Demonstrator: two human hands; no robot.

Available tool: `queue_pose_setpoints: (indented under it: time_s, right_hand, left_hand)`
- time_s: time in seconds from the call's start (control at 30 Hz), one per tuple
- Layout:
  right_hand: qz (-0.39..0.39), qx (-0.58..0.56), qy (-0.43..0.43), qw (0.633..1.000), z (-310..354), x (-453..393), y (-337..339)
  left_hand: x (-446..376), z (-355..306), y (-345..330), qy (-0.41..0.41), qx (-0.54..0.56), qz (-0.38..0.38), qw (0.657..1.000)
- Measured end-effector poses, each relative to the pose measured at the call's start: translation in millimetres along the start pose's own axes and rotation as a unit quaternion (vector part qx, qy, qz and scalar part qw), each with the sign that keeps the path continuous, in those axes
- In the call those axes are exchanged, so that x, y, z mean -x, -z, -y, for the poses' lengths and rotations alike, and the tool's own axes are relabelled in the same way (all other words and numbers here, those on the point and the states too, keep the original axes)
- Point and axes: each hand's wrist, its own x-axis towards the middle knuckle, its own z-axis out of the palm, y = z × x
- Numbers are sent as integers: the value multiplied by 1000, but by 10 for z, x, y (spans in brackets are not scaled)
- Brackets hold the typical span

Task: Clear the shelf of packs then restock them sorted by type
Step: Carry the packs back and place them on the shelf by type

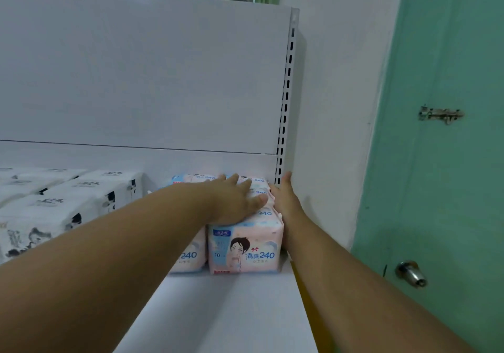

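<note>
Pink-and-blue packs marked 240 [245, 251] stand in two rows at the right end of the white shelf [226, 306], running back to the rear panel. My left hand [234, 202] lies flat with straight fingers on top of the right row. My right hand [285, 202] presses flat against the right side of that row, fingers pointing to the back. White packs with black ink drawings [54, 211] fill the left part of the shelf.
The shelf's white back panel [141, 80] and slotted upright [285, 107] rise behind the packs. A white wall and a green door [447, 161] with a latch and a metal knob [410, 272] stand to the right. A narrow gap separates the two pack types.
</note>
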Motion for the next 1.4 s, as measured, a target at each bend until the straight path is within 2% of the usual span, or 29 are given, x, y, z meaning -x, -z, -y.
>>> queue_pose_setpoints:
  time_s: [0.17,0.3,0.4,0.53,0.63,0.77,0.93,1.4]
  right_hand:
    - [-41,7,7,999,137,44,-133]
    - [-52,27,2,998,118,36,-137]
    - [-36,21,12,999,80,62,-66]
    - [-24,27,7,999,14,91,6]
    - [-16,-1,8,1000,1,8,-9]
    - [-25,15,-13,999,42,-33,-30]
    - [10,-21,-25,999,50,-58,-26]
    - [-30,-6,-16,999,67,-25,-88]
  left_hand:
    - [-235,77,-90,-8,-1,30,1000]
    - [-266,129,-118,-28,-63,37,997]
    - [-327,149,-108,-33,-59,38,997]
    - [-443,198,-114,-41,-35,-1,999]
    - [-476,206,-188,-51,-37,1,998]
    - [-539,232,-194,-60,-41,0,997]
    - [-544,233,-208,-68,-42,-1,997]
    - [-563,244,-201,-72,-55,11,996]
